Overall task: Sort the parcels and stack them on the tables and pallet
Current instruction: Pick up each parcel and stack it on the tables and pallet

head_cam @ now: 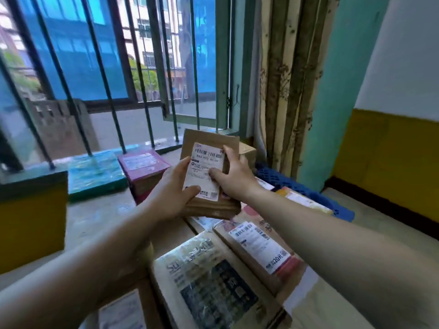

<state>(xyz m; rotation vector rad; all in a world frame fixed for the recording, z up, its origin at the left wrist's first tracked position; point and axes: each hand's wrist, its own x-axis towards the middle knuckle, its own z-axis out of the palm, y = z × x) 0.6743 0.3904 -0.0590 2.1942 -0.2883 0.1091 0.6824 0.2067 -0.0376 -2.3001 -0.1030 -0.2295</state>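
Note:
I hold a small brown cardboard parcel (209, 138) with a white shipping label up in front of me, above the stack. My left hand (172, 191) grips its lower left edge, thumb across the label's bottom. My right hand (234, 178) grips its right side, thumb on the label. Below lie several parcels: a large box with a printed plastic-covered top (209, 281), a brown box with a long white label (259, 248), and another parcel (306, 203) on the blue pallet (285, 179).
A pink-topped box (142, 165) and a flat green parcel (95, 172) sit by the barred window (107, 79). A small brown box (248, 150) stands behind the held parcel. A curtain (289, 86) hangs at right; a yellow-and-white wall (392, 150) lies beyond.

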